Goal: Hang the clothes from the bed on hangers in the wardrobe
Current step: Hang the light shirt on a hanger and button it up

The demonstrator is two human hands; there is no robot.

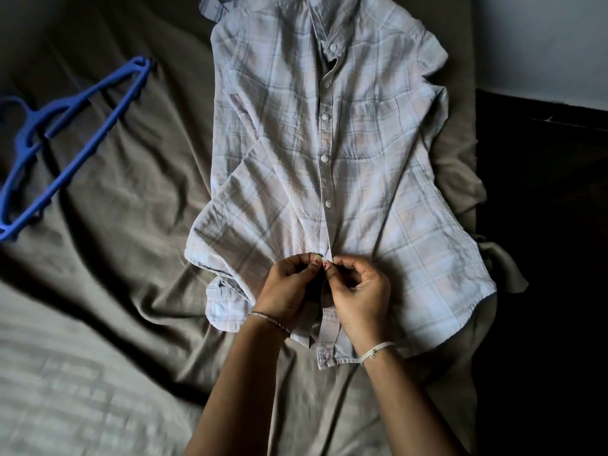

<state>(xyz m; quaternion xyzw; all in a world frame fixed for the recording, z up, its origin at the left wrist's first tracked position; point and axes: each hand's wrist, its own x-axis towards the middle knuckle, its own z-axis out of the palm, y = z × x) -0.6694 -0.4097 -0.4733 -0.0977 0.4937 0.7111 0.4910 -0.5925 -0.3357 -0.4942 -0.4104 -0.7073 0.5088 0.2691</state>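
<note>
Your left hand (289,287) and right hand (358,297) meet low on the shirt (362,159), fingers curled, each pinching an edge of the front opening between thumb and fingertips, and it looks to me like you are working the lowest fastened button; the button itself is hidden between your fingertips, so I cannot tell whether it is through its hole. The shirt lies face up on the bed (115,258), collar away from you, the buttons (328,203) above your hands closed and the neck open. The main risk I see is a mismatch: the cloth bunches toward your fingers, and if you pair the button with the wrong hole the hem hangs crooked. A pull too hard here can also drag the whole shirt down the bed and crease it further. The left sleeve is folded under the body near your left wrist, and it may snag or twist when you lift. The hanger (75,133) lies well apart on your left, so with the front closed you must feed it through the neck, which could strain the top button. The wardrobe is not in view
</note>
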